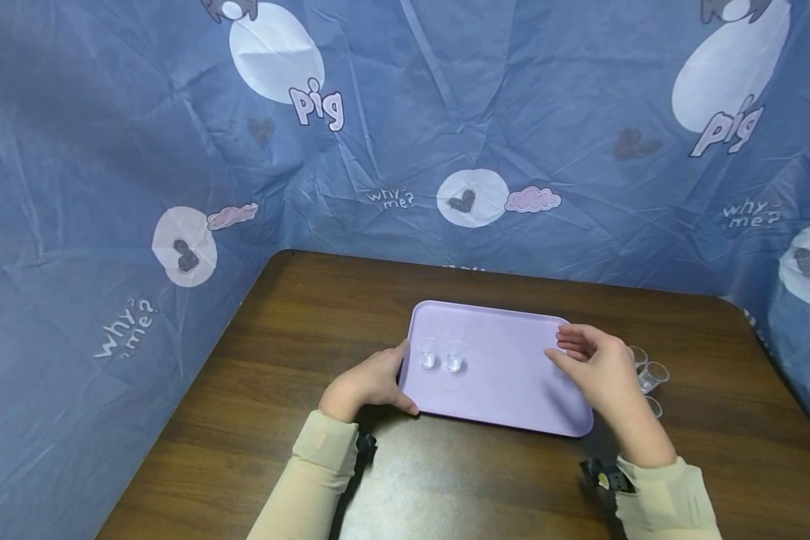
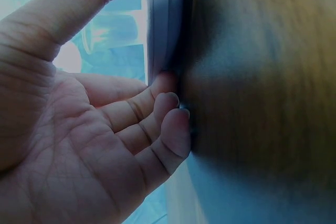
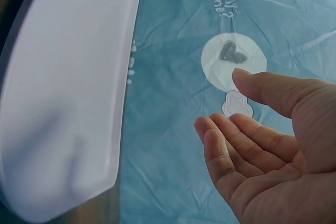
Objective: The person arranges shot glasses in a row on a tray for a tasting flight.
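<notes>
Left hand (image 1: pixel 371 382): grips lilac tray (image 1: pixel 499 375) at left end, thumb by near corner, bent fingers against rim.
Right hand (image 1: pixel 601 367): loosely open, empty, thumb apart from fingers; above tray's right end.
Tray: flat on wooden table (image 1: pixel 297 322).
Clear cups (image 1: pixel 454 357): two upright on tray, left half; more cups (image 1: pixel 652 377) right of tray.

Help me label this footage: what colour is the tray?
The tray is light purple; the head view shows it best.
</notes>
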The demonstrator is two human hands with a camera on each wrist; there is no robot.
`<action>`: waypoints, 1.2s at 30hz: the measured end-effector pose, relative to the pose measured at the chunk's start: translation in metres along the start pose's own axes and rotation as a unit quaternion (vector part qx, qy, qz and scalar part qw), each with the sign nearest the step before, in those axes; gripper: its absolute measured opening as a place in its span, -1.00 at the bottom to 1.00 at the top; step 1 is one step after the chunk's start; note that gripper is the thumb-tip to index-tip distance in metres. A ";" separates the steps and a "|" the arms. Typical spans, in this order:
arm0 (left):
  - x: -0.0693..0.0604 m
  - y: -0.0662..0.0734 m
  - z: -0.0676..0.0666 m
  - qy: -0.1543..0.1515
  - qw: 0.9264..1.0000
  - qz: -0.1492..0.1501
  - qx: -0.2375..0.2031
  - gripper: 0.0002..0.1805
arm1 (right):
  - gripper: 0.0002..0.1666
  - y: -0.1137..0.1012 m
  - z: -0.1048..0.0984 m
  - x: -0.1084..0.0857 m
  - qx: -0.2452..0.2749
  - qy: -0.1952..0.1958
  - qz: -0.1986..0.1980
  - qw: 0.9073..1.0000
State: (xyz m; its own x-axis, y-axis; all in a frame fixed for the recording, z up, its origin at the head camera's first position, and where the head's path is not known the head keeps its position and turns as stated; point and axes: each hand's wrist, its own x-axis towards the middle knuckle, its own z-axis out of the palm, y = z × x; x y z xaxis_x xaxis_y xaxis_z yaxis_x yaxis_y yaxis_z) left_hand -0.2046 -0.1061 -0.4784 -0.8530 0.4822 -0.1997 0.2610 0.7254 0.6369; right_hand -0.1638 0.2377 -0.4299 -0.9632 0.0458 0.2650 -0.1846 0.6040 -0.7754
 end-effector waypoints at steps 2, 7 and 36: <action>0.000 0.000 0.000 0.001 1.000 0.002 -0.003 0.37 | -0.56 0.001 -0.003 -0.001 0.003 0.002 -0.003 1.000; -0.001 -0.001 0.001 0.000 1.000 0.001 -0.006 0.37 | -0.57 0.006 -0.009 -0.003 -0.004 0.016 -0.010 1.000; -0.001 -0.001 0.000 0.003 1.000 0.003 -0.013 0.37 | -0.45 0.027 -0.053 -0.027 -0.040 0.050 0.040 0.997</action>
State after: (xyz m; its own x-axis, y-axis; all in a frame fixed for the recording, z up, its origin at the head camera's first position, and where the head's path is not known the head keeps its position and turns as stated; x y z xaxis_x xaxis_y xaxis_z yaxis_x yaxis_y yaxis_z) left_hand -0.2043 -0.1068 -0.4788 -0.8537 0.4841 -0.1920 0.2547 0.7098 0.6567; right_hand -0.1325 0.2952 -0.4276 -0.9490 0.1743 0.2629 -0.0871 0.6562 -0.7495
